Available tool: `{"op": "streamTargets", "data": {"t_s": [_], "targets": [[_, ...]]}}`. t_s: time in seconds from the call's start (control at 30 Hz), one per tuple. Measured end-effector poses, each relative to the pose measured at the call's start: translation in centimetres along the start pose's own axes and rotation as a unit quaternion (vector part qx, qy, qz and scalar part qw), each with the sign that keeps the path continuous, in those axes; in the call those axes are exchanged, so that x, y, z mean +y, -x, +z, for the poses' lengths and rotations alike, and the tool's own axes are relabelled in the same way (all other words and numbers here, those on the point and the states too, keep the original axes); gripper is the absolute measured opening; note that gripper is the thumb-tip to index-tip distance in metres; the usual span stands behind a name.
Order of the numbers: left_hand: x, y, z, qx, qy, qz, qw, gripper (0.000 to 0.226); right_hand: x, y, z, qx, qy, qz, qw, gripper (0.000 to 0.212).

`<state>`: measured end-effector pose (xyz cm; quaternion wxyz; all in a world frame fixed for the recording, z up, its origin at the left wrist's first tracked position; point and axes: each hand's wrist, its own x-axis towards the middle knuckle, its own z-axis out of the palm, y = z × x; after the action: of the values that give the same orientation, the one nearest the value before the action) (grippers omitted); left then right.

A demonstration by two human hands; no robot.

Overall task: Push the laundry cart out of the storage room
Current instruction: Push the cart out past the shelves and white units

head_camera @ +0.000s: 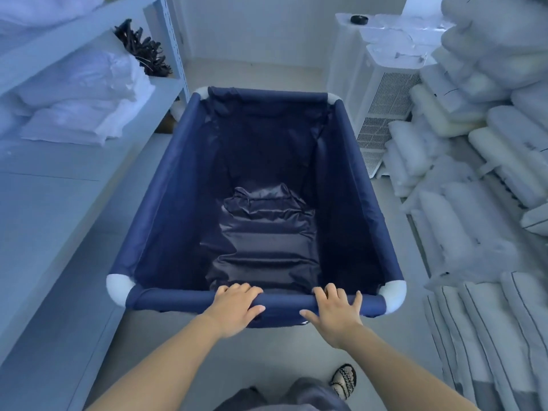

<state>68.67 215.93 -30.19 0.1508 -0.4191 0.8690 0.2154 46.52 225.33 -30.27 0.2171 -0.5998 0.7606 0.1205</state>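
One navy-blue fabric laundry cart [184, 161] with white rounded corner joints stands on the pale floor [261, 74] in the middle of the narrow aisle, its long side running away from the person and its near rail right in front of them. A crumpled dark glossy sheet [261, 238] lies in the bottom of its deep cloth bin, towards the near end. Both hands are on the padded near rail: the left hand [234, 307] has its fingers hooked over the top of the rail with the thumb lying along the near face, and the right hand [335, 310], just beside it, has its fingers fanned wider and bent over the same rail, thumb stretched out to the side. Below the arms show grey trousers [299, 394] and one foot in a patterned woven slipper [344, 378]. Close along the cart's left side runs a pale metal shelving unit [74, 203] carrying folded white linen [83, 108] and, further back, a bundle of dark hangers [142, 48]. Near the cart's far right corner stand tall white perforated appliances [382, 108], one with a small black round object [358, 19] on top. To the right, stacked white pillows [474, 143] rise high, and folded white striped bedding [489, 321] lies nearest.
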Motion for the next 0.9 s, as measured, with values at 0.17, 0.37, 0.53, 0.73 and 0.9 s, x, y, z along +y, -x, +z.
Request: {"op": "streamTargets", "data": {"t_s": [0.17, 0.37, 0.53, 0.73, 0.9], "targets": [[-1.1, 1.4, 1.3, 0.103, 0.017, 0.009, 0.995, 0.039, 0.2, -0.1, -0.1, -0.007, -0.002, 0.007, 1.0, 0.059], [-4.7, 2.8, 1.2, 0.177, 0.02, -0.039, 0.983, 0.037, -0.3, -0.7, -0.7, -0.009, -0.004, 0.016, 1.0, 0.058], [-5.2, 2.2, 0.4, 0.14, 0.032, -0.064, 0.988, 0.039, -1.0, -1.7, -1.8, -0.053, 0.0, 0.029, 0.998, 0.058], [-6.1, 0.2, -1.4, 0.061, 0.023, -0.084, 0.994, 0.04, -1.6, -3.6, -3.3, -0.083, 0.02, 0.033, 0.996, 0.059], [-7.3, -1.8, -2.4, 0.057, 0.013, -0.089, 0.994, 0.039, -1.9, -5.8, -4.5, -0.085, 0.014, 0.031, 0.996, 0.06]]}}
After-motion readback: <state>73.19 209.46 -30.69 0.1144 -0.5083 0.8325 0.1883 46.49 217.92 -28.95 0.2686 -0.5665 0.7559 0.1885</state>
